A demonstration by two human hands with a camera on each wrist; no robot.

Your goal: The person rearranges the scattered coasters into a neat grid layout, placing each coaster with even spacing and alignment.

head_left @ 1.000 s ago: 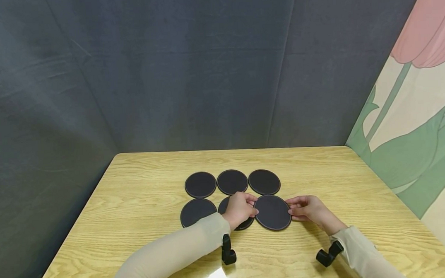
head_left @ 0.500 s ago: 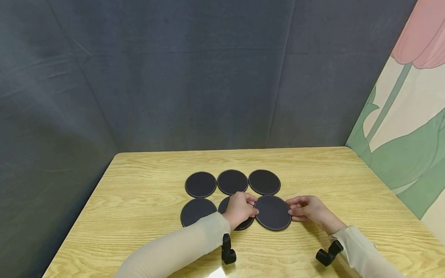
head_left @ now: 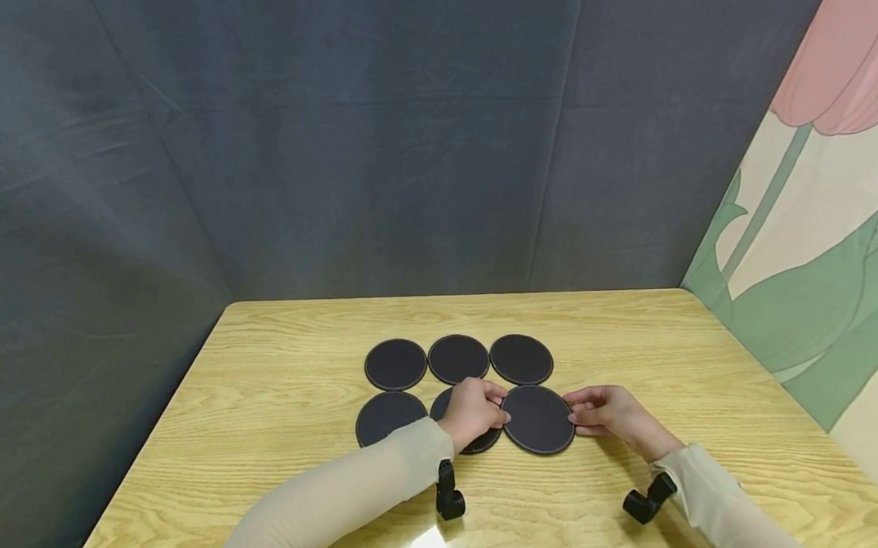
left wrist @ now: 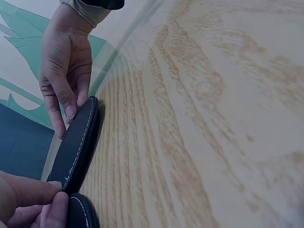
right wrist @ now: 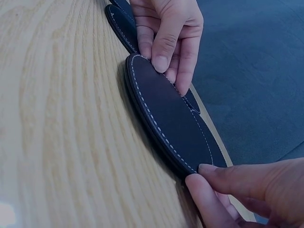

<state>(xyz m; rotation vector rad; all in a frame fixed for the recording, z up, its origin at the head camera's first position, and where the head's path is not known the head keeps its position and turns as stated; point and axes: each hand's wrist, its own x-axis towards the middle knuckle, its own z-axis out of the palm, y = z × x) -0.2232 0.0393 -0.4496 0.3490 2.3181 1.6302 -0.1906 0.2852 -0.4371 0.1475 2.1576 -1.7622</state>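
A round black coaster (head_left: 538, 419) with pale stitching round its rim is at the right end of the front row in the head view. My left hand (head_left: 476, 411) pinches its left edge, and my right hand (head_left: 614, 417) pinches the opposite edge. From the right wrist, the coaster (right wrist: 166, 114) shows a thick, layered-looking side; whether it is one piece or a stack I cannot tell. Beneath my left hand lies the middle coaster (head_left: 483, 444) of that row, partly hidden. The front-left coaster (head_left: 389, 415) is partly covered by the left sleeve.
Behind them runs a back row: a left coaster (head_left: 395, 364), a middle coaster (head_left: 459, 358) and a right coaster (head_left: 521, 359). All lie on a wooden table (head_left: 282, 379). A dark curtain (head_left: 374, 146) hangs behind it, and a tulip-painted wall (head_left: 814, 274) stands at right.
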